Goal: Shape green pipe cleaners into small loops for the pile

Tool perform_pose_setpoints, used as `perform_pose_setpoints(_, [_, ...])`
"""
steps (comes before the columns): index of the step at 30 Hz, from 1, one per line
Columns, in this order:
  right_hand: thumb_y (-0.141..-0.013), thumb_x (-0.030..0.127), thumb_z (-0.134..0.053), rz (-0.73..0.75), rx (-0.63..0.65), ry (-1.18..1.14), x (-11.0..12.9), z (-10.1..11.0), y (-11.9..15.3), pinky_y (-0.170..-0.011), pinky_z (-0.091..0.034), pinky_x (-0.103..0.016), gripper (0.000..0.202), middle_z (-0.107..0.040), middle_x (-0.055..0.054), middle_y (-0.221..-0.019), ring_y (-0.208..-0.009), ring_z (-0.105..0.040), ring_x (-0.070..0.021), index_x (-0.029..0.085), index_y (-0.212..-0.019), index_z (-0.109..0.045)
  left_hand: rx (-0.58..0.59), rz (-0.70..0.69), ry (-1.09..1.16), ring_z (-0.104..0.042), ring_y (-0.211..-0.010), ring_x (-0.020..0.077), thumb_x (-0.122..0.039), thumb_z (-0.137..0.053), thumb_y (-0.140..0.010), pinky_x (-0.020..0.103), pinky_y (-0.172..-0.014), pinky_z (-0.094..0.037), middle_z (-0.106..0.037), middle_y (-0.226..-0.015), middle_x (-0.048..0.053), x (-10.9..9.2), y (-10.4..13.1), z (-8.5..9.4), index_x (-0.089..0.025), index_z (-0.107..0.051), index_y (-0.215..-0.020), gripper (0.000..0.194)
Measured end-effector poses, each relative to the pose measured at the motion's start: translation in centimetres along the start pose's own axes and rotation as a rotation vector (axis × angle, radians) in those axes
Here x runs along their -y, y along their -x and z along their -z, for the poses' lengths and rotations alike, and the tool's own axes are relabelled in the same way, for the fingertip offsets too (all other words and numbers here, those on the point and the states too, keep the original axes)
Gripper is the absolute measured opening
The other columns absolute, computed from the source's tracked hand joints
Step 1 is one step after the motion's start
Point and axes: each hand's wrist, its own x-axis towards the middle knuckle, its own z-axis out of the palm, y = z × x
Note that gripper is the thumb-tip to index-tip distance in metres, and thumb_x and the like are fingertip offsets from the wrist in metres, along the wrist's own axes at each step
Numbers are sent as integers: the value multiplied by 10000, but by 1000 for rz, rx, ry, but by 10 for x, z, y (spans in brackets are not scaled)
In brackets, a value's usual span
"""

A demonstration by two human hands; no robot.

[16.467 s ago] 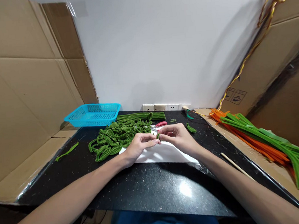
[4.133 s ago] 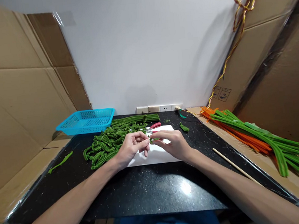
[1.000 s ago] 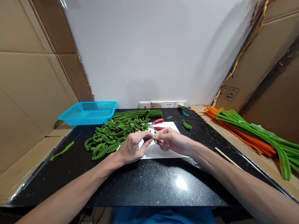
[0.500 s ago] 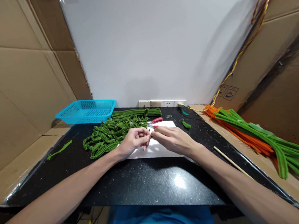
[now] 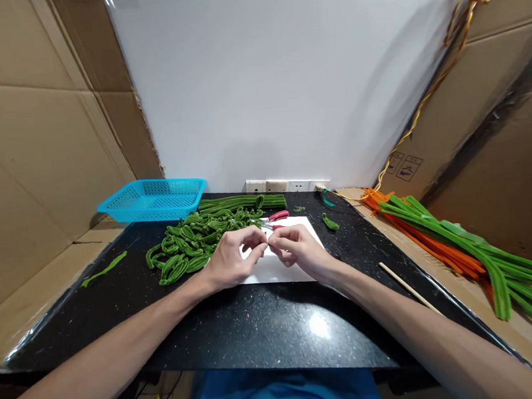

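A tiny green fuzzy strip (image 5: 269, 244) is showing over white rectangular paper (image 5: 280, 271); left hand (image 5: 233, 260) and right hand (image 5: 301, 249) are pinching it, probably for precision, a red-handled metal tool (image 5: 279, 215) lying at twelve o'clock.

Single head-worn view, facing forward and down across a black countertop (image 5: 268, 324), left hand (image 5: 233, 260) and right hand (image 5: 302, 250) close by at mid-frame, pale wall (image 5: 254, 75) ahead, cardboard panels (image 5: 31, 159) at both edges
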Motion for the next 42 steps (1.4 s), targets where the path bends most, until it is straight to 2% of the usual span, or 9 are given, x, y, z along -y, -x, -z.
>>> perform_pose_setpoints(5, [-694,399,-818,-132,-20,-213,4,-5,2,-459,-176,-210,311,-481,39,-566,-457,-242,-39,143,-680,-641,9,-305,-294,-634,-733,168,-146,-570,-918,306,-741,-470,-743,-879,72,7,4,5,-175,-700,-994,153])
perform_pose_setpoints(7, [-709,432,-803,-124,-20,-171,5,-5,3,-458,-174,-211,334,-457,45,-553,-459,-234,-43,149,-678,-629,33,-325,-306,-641,-743,174,-147,-571,-918,330,-789,-473,-750,-902,79,7,3,6,-180,-710,-1004,167])
perform_pose_setpoints(11, [-864,481,-673,131,-69,269,4,-1,2,-488,-253,-229,367,-441,32,-570,-509,-336,-87,168,-688,-596,0,-14,-54,-616,-670,152,-277,-589,-961,284,-685,-479,-683,-767,37,4,0,1,-165,-673,-944,142])
perform_pose_setpoints(14, [-936,315,-585,424,-97,692,1,5,4,-562,-315,-247,234,-520,4,-669,-588,-413,-108,175,-750,-586,100,160,251,-610,-662,133,-379,-624,-957,264,-673,-499,-653,-764,23,7,-3,-4,-146,-664,-940,237])
perform_pose_setpoints(17, [-949,227,-542,549,-116,839,-2,11,5,-596,-335,-252,165,-532,9,-699,-597,-417,-110,184,-792,-561,183,242,433,-598,-628,114,-455,-648,-941,251,-649,-494,-652,-745,28,13,-5,-7,-125,-665,-858,340])
perform_pose_setpoints(21, [-993,301,-515,469,-84,791,-2,13,4,-592,-324,-252,240,-502,15,-690,-599,-407,-113,184,-787,-549,171,357,634,-587,-572,95,-468,-733,-878,222,-576,-459,-650,-715,25,19,-5,-9,-121,-647,-816,363])
perform_pose_setpoints(28, [-980,575,-550,203,80,333,-8,12,-2,-540,-296,-240,444,-503,21,-675,-573,-394,-103,185,-769,-527,134,482,793,-576,-547,93,-437,-772,-832,212,-546,-448,-645,-687,38,11,-5,-10,-114,-649,-774,350])
perform_pose_setpoints(36, [-932,614,-615,166,37,266,-12,14,-4,-494,-260,-230,473,-460,39,-626,-528,-342,-90,192,-747,-514,34,468,738,-550,-516,76,-455,-787,-816,206,-523,-424,-627,-685,14,19,-7,-12,-119,-659,-802,360])
perform_pose_setpoints(42, [-935,544,-632,174,20,300,-10,13,-3,-503,-293,-229,408,-523,12,-670,-548,-397,-95,176,-771,-567,-12,407,621,-524,-510,61,-480,-790,-815,188,-512,-395,-582,-635,-17,19,-8,-12,-118,-649,-786,390])
